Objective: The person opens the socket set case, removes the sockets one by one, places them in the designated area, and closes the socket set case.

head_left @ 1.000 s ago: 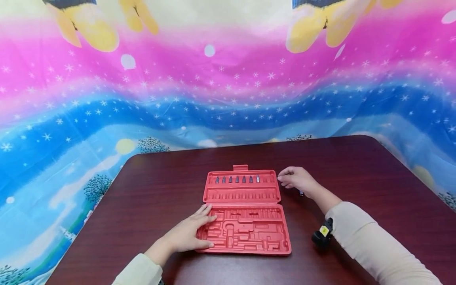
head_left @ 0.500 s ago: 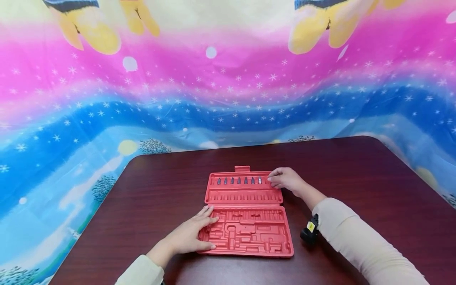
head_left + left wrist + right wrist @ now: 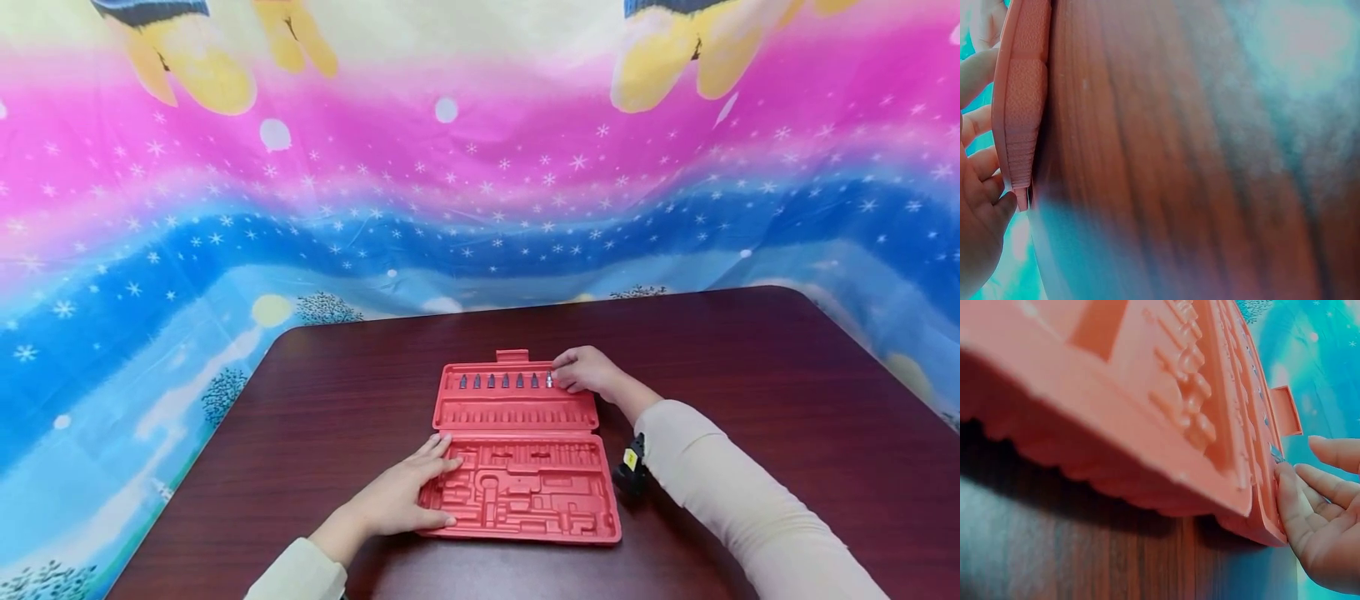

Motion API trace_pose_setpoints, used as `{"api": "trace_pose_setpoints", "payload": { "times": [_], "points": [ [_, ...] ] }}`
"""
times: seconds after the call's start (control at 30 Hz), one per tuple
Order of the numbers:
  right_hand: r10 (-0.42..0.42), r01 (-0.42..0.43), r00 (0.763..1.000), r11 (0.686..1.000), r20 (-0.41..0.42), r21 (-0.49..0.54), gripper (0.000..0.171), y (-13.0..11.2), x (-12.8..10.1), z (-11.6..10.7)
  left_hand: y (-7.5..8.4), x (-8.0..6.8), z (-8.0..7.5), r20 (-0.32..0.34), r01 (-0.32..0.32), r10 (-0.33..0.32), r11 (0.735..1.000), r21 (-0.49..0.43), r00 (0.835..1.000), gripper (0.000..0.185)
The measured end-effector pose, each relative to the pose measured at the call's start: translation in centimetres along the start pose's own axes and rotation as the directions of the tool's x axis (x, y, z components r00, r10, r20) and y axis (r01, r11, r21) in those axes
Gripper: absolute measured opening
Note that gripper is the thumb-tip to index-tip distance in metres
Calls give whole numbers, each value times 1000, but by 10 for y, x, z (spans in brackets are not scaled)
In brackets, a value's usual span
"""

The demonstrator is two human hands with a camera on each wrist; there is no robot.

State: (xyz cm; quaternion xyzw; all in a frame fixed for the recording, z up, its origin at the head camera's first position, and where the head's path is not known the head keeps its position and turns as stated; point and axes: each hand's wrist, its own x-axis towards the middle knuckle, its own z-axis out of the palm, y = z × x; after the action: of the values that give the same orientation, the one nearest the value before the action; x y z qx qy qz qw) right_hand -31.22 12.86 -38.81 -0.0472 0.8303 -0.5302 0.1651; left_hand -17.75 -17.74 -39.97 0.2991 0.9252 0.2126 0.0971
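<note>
An unfolded red plastic tool case [image 3: 517, 483] lies on the table, its moulded tray nearer me and its lid [image 3: 516, 402] beyond. Several dark screwdriver bits [image 3: 491, 382] stand in the lid's upper row, with one silver bit [image 3: 550, 380] at their right. My right hand [image 3: 592, 372] reaches over the lid's right end, fingertips pinched together at the row. In the right wrist view they meet a small metal bit [image 3: 1275, 453], mostly hidden by them. My left hand [image 3: 397, 496] rests spread over the tray's left edge, holding nothing; the case wall [image 3: 1022, 106] shows beside its fingers.
The dark wood table [image 3: 360, 375] extends around the case on all sides. A latch tab [image 3: 512, 356] juts from the lid's far edge. A black wrist camera [image 3: 632, 467] hangs under my right sleeve. A patterned cloth [image 3: 480, 208] hangs behind the table.
My right hand has moved left from beside the case to over the lid's right end, now at the silver bit. My left hand has stayed on the tray's edge.
</note>
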Motion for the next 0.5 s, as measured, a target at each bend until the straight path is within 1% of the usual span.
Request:
{"api": "trace_pose_setpoints", "payload": {
  "times": [0.33, 0.5],
  "points": [
    [-20, 20, 1000, 995, 2, -95, 32, -2, 8, 6, -1, 0, 1, 1, 7, -7, 1000, -2, 1000, 69],
    [-3, 2, 1000, 996, -11, -90, 32, -3, 9, 8, -1, -1, 2, -12, -27, 27, 1000, 8, 1000, 68]
  ]
}}
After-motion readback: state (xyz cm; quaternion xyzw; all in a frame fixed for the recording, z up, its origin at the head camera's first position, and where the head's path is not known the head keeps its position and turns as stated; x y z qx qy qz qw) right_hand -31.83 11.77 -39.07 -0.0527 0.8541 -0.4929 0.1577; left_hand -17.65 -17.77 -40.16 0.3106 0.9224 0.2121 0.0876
